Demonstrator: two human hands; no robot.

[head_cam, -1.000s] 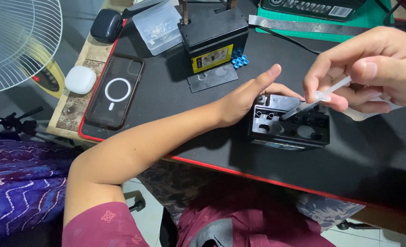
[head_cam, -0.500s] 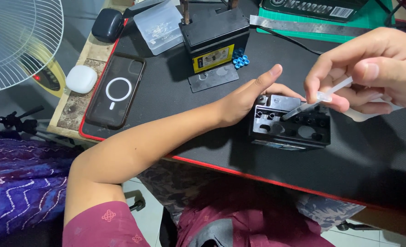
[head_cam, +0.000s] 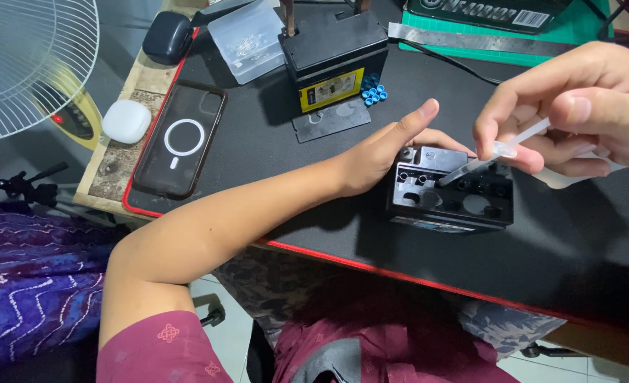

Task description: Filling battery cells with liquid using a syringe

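Partly cropped, right hand (head_cam: 584, 106) pinches syringe (head_cam: 495, 154); left hand (head_cam: 389, 145) braces open battery (head_cam: 451, 190).

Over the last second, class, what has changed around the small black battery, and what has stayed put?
Nothing visibly changed. The left hand still steadies the open black battery, and the right hand still holds the clear syringe with its tip at the battery's top. The phone and blue caps lie where they were.

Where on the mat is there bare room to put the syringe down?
Bare black mat lies right of the open battery, below the right hand, and between the phone and left forearm. The back edge around the second battery and blue caps is crowded.
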